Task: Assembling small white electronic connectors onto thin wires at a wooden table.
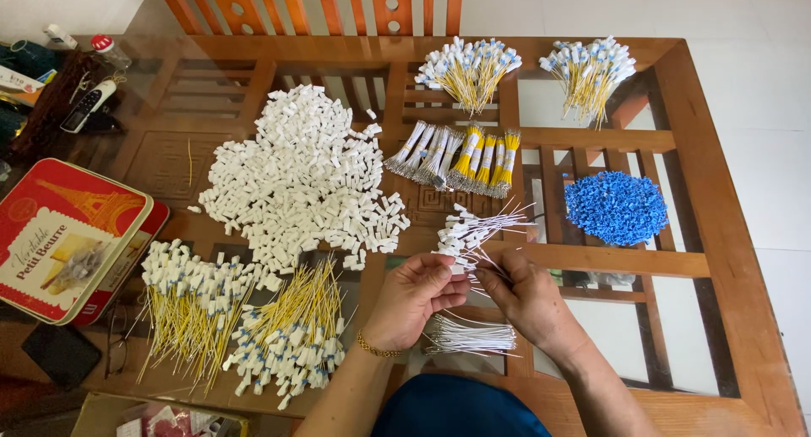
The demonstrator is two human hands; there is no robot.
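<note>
2 hands meeting over the glass-topped wooden table (726,234), head view only. Left hand (414,295) pinched shut on a fanned bunch of white wires (477,234) tipped with white connector housings, held just above the table's near middle. Right hand (524,298) closed around a few wire ends of that same bunch, fingertips touching the strands. Just below both hands, a flat bundle of bare white wires (469,336) lying on the glass. To the left, a big heap of loose white housings (300,179); to the right, well apart, a pile of blue housings (617,207). Finished yellow wire bunches (291,331) near the left forearm; more at the far edge (469,70). Red biscuit tin (63,238) at far left.

Best done, by judgement: 1 strand at a time, bunch kept fanned, wire end lined up straight with its housing before pressing home.
</note>
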